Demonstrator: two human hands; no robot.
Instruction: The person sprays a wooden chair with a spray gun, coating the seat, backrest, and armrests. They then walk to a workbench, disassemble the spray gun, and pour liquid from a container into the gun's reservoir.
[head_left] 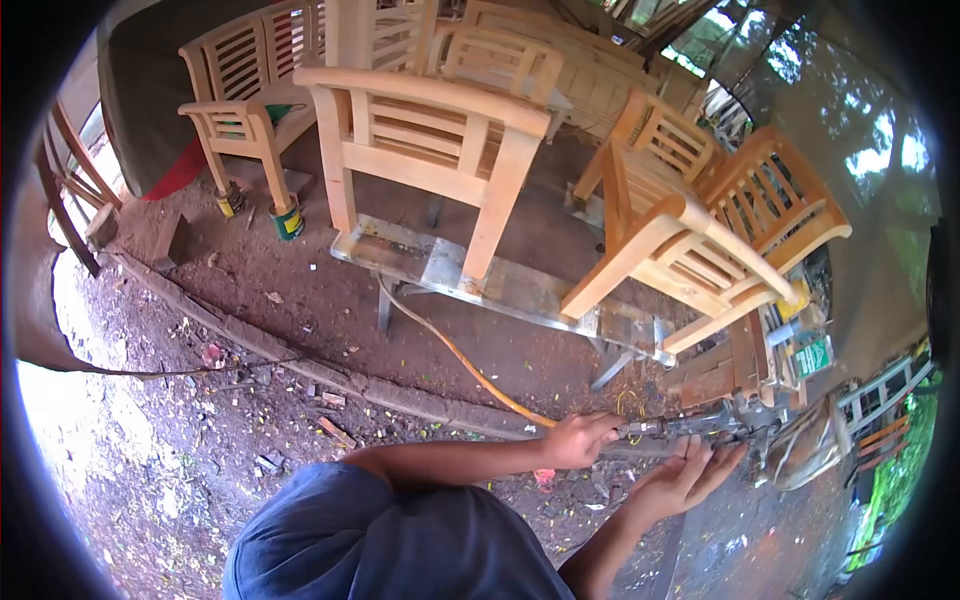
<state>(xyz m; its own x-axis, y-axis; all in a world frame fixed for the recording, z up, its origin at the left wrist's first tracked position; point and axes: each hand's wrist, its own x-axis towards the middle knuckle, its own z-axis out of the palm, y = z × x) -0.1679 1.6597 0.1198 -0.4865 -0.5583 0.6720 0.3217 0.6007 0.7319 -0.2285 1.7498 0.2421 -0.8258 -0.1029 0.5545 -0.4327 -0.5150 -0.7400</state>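
My left hand (580, 440) is closed around the end of a yellow-orange air hose (470, 365), at a metal connector (642, 428). From the connector, a metal tool that looks like a spray gun (735, 418) extends to the right; its details blend into the clutter behind. My right hand (690, 475) is just below the tool, palm up and fingers stretched out. Whether its fingertips touch the metal is hard to tell. Ahead, an unpainted wooden chair (430, 130) and a tilted wooden chair (690, 260) rest on a low, paint-stained bench (480, 285).
At the left back, a wooden bench seat (245, 110) has its legs in cans (288, 222). More wooden furniture stands behind. A raised curb (300, 355) crosses the littered dirt ground. On the right are a cloth-like bundle (808, 445), a ladder (880, 400) and stacked boards (740, 350).
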